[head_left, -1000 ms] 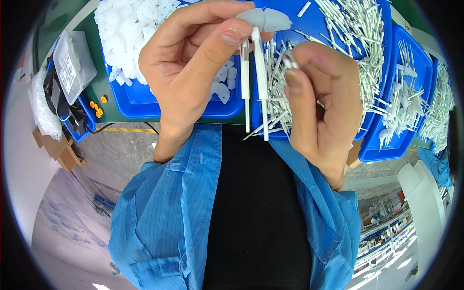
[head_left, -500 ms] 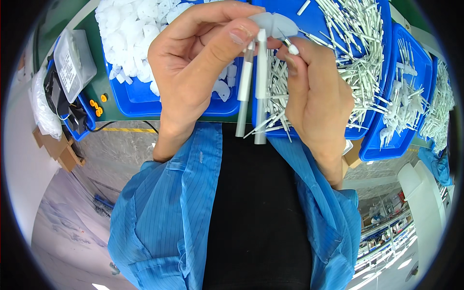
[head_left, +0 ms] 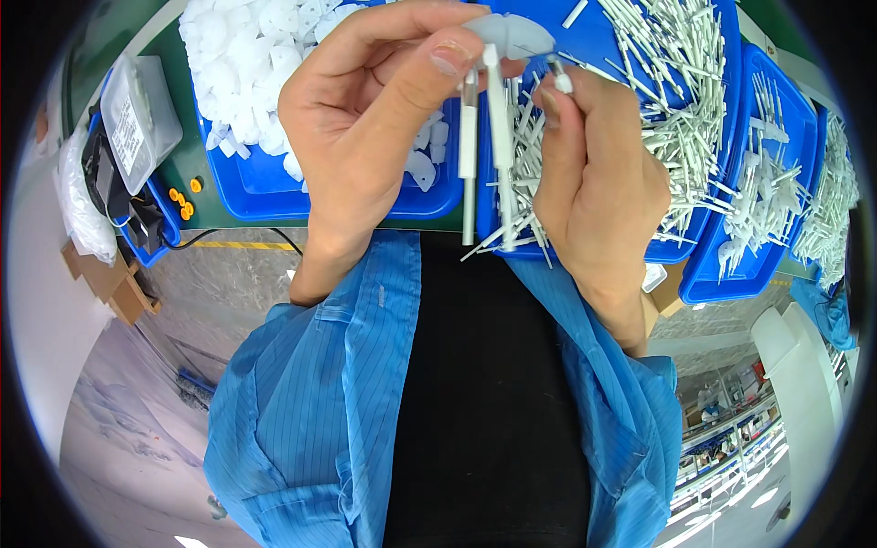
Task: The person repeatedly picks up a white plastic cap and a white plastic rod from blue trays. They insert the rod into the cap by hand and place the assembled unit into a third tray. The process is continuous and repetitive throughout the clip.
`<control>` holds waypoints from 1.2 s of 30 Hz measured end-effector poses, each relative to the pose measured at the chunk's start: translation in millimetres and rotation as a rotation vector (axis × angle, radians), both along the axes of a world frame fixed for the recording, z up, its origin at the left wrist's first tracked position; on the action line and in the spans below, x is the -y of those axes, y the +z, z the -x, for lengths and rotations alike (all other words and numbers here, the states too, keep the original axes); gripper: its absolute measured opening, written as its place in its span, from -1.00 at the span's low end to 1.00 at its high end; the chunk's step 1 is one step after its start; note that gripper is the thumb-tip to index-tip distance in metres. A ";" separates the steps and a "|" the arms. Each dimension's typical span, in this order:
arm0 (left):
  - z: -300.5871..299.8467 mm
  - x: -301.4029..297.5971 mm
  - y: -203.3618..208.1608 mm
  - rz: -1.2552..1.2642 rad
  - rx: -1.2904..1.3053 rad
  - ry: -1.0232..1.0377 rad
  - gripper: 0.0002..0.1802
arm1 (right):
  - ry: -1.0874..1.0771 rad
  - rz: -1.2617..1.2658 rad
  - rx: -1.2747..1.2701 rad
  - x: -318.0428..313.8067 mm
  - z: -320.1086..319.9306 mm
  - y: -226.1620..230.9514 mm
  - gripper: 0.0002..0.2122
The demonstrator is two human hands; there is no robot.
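Observation:
My left hand (head_left: 365,119) pinches a flat white plastic disc (head_left: 508,35) between thumb and fingers, and two white plastic rods (head_left: 484,146) hang down from its underside. My right hand (head_left: 598,173) holds a bundle of several thin white rods (head_left: 523,173) in its palm and pinches one more rod (head_left: 559,75) at the fingertips, just right of the disc. Both hands are raised close together over the blue bins.
A blue tray (head_left: 265,196) of white plastic discs sits under my left hand. Three blue trays of white rods (head_left: 685,100) (head_left: 767,183) (head_left: 827,210) run to the right. A clear plastic box (head_left: 137,114) and a small blue bin with black parts (head_left: 128,215) lie at the left on the green bench.
My right hand has moved up and in toward the disc, bringing a single rod at its fingertips next to the disc. My left hand has kept the disc with its hanging rods nearly still.

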State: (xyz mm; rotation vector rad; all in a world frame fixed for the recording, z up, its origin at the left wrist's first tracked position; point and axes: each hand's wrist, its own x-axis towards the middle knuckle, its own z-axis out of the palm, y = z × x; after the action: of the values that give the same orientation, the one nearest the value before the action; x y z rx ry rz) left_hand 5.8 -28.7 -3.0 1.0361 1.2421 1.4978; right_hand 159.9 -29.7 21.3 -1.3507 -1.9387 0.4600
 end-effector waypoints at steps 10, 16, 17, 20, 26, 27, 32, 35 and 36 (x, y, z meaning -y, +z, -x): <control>-8.1 -1.4 15.9 0.070 0.228 -0.015 -0.73 | -0.035 -0.043 -0.094 4.4 2.9 -3.9 -0.88; -4.8 -2.1 10.5 0.035 0.114 -0.019 -0.72 | -0.009 -0.073 -0.042 3.0 1.7 -8.4 -0.88; -4.1 -2.3 9.1 0.016 0.095 -0.029 -0.72 | -0.007 -0.060 -0.041 3.7 1.5 -8.2 -0.88; -2.1 -2.9 5.0 -0.070 0.029 -0.061 -0.72 | -0.007 0.034 -0.085 6.9 1.4 -2.5 -0.93; 6.4 -2.8 -6.2 -0.211 -0.049 -0.164 -0.74 | 0.037 0.407 -0.236 5.2 -6.6 25.1 -0.90; 6.5 -2.1 -5.8 -0.221 -0.049 -0.190 -0.75 | 0.033 0.426 -0.242 4.8 -6.8 27.0 -0.88; 4.4 -2.1 18.5 -0.153 0.086 -0.255 -0.70 | 0.064 0.282 -0.268 3.0 -2.1 16.1 -0.90; 12.4 -0.8 19.6 -0.140 0.058 -0.255 -0.69 | 0.154 0.341 -0.323 0.8 -5.1 14.6 -0.89; 14.9 -0.9 13.9 -0.164 0.014 -0.235 -0.69 | 0.190 0.376 -0.345 -0.6 -7.9 14.5 -0.88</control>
State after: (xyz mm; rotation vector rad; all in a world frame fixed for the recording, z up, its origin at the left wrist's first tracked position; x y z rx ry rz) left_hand -9.0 -27.8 10.8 1.2316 0.9627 1.4373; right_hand 167.9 -29.1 35.8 -1.2127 -1.7496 1.1198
